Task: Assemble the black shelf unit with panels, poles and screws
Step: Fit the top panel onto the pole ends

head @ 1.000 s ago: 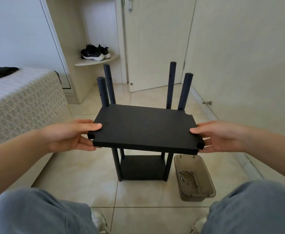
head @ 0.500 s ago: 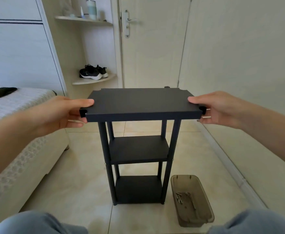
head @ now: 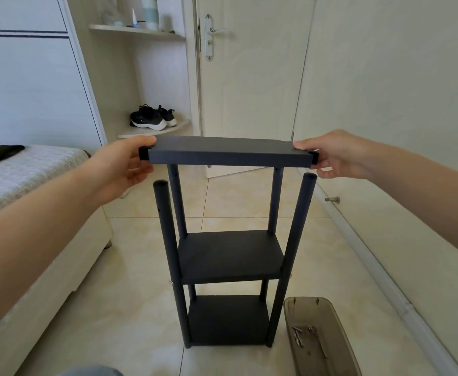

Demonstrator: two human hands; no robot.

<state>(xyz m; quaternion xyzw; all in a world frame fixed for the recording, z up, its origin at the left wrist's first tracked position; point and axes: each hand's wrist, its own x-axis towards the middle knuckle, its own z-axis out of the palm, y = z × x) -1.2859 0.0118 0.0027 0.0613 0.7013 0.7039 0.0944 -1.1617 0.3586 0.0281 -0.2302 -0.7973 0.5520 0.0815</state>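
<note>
Pale floor tiles (head: 130,267) carry the black shelf unit (head: 229,256), two panels (head: 227,318) fixed between its four poles (head: 168,234), with screws (head: 298,336) in a brown tray (head: 303,310) beside it. Someone's left hand (head: 126,165) and right hand (head: 331,156) each clasp an end of a third panel (head: 227,151), held level over the pole tops.

- Left hand (head: 126,165) and right hand (head: 331,156) grip the ends of the panel (head: 229,153), held level above the shelf's (head: 230,256) front poles (head: 165,226).
- Tray (head: 320,337) beside it.

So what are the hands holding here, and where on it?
The black top panel: left hand grips its left end, right hand its right end.
</note>
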